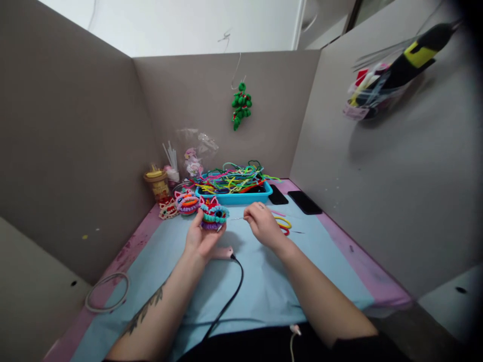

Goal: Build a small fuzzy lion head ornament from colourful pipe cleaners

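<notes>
My left hand (199,237) is wrapped round a colourful pipe-cleaner animal head (213,214) with pink-edged ears, a turquoise band and a purple lower edge. My right hand (262,223), fingers pinched, holds a thin silvery pointed tool (237,218) whose tip points left at the head, a small gap away. Its exact kind is too small to tell. Beside and partly behind the right hand lie yellow and red loops (284,223), like scissor handles. Beneath my left hand rests a pink tool (223,253) with a black cord (237,289).
A blue tray (234,197) heaped with pipe cleaners stands at the back, with two dark phones (305,202) to its right. More pipe-cleaner heads (187,202) and a lidded cup (156,183) are at left. Grey partitions surround the table; a holder (373,93) hangs right.
</notes>
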{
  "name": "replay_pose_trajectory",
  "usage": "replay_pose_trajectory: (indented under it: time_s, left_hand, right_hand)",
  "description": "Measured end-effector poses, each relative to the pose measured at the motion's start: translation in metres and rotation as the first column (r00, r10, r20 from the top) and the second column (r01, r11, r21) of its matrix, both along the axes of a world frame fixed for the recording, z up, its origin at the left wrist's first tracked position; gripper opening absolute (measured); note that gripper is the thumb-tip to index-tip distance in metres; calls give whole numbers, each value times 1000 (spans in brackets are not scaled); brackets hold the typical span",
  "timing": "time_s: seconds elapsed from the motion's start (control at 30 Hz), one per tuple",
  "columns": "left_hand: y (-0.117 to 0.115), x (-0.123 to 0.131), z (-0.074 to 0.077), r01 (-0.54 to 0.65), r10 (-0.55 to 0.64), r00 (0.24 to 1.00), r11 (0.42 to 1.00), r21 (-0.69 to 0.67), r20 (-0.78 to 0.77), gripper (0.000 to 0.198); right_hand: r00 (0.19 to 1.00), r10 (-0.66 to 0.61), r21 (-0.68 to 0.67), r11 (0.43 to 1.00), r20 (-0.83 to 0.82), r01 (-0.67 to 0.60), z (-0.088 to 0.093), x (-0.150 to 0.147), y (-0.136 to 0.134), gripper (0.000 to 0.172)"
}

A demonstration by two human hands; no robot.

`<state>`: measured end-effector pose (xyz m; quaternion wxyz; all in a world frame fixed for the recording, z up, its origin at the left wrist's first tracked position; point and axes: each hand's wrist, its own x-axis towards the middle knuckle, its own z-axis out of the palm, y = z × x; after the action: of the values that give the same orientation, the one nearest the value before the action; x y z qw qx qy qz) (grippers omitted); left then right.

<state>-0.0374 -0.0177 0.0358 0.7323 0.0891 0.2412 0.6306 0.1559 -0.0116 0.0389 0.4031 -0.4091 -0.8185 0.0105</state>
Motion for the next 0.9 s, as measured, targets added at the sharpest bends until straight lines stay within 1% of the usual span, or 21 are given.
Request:
replay_pose_trajectory:
  time_s: [0.1, 0.27, 0.37, 0.53, 0.67, 0.77, 0.9]
  left_hand:
    - [-3, 6, 0, 57, -57, 998, 998, -6, -9, 15]
    - [-8, 14, 3, 69, -69, 998, 998, 1, -7, 15]
    - [-12, 18, 3, 91, -91, 996, 996, -6, 2, 18]
    - [-15, 21, 1, 151, -150, 989, 988, -45, 15, 19]
    - [-16, 20, -1, 225, -228, 973, 971, -82, -27, 25]
    - [-16, 20, -2, 261, -267, 962, 961, -90, -58, 26]
    - [-17, 20, -4, 299, -304, 950, 951, -74, -67, 27]
  right_hand:
    - [1000, 22, 52, 998, -8, -22, 5, -4, -5, 13]
    - [993, 57, 73, 996, -101, -50, 7, -10, -7, 13]
    - [991, 68, 88, 994, -112, -59, 10, -10, -9, 14]
    - [997, 57, 110, 993, -60, -50, 21, -5, -15, 19]
    - [997, 61, 126, 990, 52, -67, 34, 4, -16, 18]
    - [985, 103, 154, 980, 136, -124, 42, 9, -11, 19]
    - [959, 215, 164, 955, 184, -246, 45, 14, 0, 23]
